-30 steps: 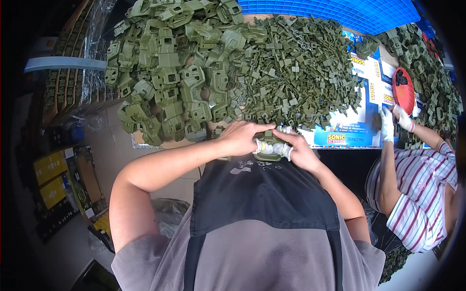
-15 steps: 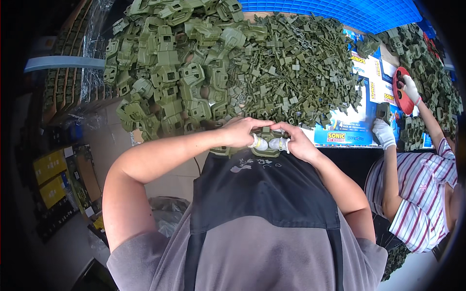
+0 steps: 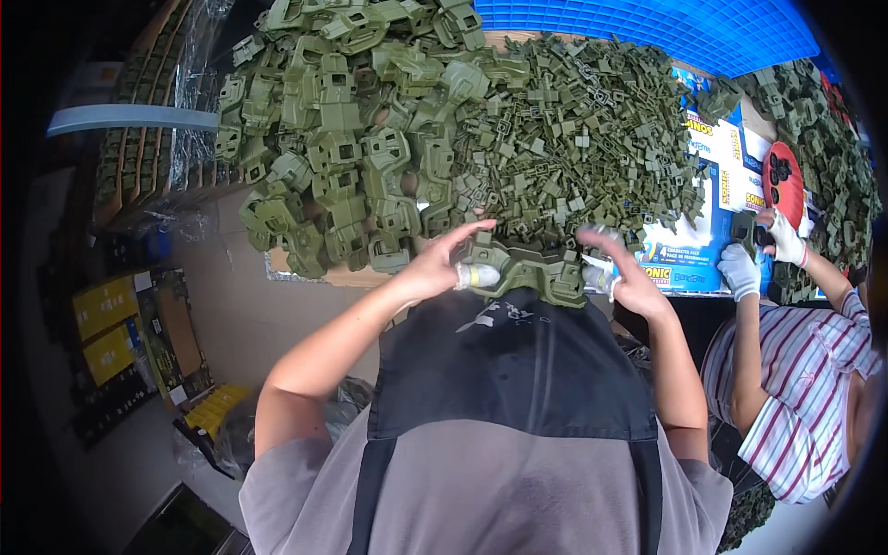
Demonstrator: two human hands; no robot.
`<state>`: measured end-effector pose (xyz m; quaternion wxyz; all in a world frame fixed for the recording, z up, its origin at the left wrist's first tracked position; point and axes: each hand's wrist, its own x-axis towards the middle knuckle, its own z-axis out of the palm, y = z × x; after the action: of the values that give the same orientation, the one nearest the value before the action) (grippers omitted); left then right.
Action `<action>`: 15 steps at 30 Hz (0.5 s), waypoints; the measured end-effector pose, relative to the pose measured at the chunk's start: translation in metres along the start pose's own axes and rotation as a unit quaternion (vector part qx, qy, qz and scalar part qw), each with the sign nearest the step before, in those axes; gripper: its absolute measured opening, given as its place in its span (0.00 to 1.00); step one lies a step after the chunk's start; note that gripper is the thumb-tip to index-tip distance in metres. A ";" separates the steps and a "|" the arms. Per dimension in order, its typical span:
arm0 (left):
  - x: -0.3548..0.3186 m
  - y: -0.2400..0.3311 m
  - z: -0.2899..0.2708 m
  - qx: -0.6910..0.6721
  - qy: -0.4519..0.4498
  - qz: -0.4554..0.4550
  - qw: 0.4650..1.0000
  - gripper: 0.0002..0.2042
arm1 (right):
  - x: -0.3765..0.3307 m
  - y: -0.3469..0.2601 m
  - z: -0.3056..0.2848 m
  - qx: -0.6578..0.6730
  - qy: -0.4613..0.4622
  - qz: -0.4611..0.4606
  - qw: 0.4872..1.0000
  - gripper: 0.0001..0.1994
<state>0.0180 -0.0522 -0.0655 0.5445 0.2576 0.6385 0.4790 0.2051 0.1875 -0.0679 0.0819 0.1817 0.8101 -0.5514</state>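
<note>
An olive-green moulded plastic vehicle body part lies tilted between my hands, at the table's near edge against my black apron. On its left is my left hand, index finger stretched out and thumb apart from it. The thumb, wrapped in whitish tape, touches the part's left end. My right hand is at the other end, its finger raised and smeared by motion, its taped thumb beside the part. The lower fingers of both hands are hidden. Small green plastic pieces are heaped just beyond my hands.
Larger green body parts are piled at the left of the table. A blue plastic crate stands at the back. To the right, a co-worker's gloved hands hold a dark piece near a red tray. Printed cardboard covers the table there.
My hands have moved apart from a pressing grip over the part, which now shows more fully. The view has shifted slightly. The co-worker's far hand has come down from the red tray.
</note>
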 end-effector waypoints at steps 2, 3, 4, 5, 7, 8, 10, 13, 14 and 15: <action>-0.002 -0.003 0.007 -0.054 0.015 -0.006 0.998 0.35 | 0.012 -0.042 0.005 -0.099 0.090 -0.105 0.985 0.29; -0.003 -0.003 0.010 -0.079 0.022 -0.010 0.997 0.35 | 0.020 -0.058 0.020 -0.084 0.081 -0.142 0.983 0.31; -0.004 0.002 0.013 -0.013 0.037 0.022 0.999 0.36 | 0.027 -0.072 0.036 -0.106 0.044 -0.154 0.981 0.32; -0.004 -0.003 0.014 0.036 0.040 0.080 0.995 0.37 | 0.036 -0.084 0.050 -0.144 0.004 -0.143 0.979 0.31; -0.011 -0.006 0.011 0.114 0.074 0.060 0.989 0.37 | 0.045 -0.079 0.067 -0.117 -0.054 -0.138 0.982 0.30; -0.013 -0.004 0.012 0.131 0.077 0.059 0.987 0.36 | 0.047 -0.078 0.063 -0.122 -0.077 -0.152 0.978 0.30; -0.017 0.000 0.020 0.156 0.086 0.054 0.982 0.35 | 0.048 -0.078 0.053 -0.136 -0.129 -0.176 0.966 0.31; -0.014 0.000 0.019 0.130 0.101 0.070 0.984 0.35 | 0.064 -0.085 0.030 -0.072 -0.234 -0.114 0.963 0.34; -0.013 0.005 0.019 0.094 0.080 0.077 0.989 0.35 | 0.066 -0.073 0.028 0.021 -0.238 -0.153 0.959 0.35; -0.013 0.010 0.018 0.089 0.065 0.039 0.993 0.35 | 0.068 -0.069 0.029 0.007 -0.240 -0.168 0.956 0.35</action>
<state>0.0368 -0.0533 -0.0492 0.4578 0.2979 0.7020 0.4571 0.1142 0.1522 -0.0424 0.1788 -0.0939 0.7813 -0.5905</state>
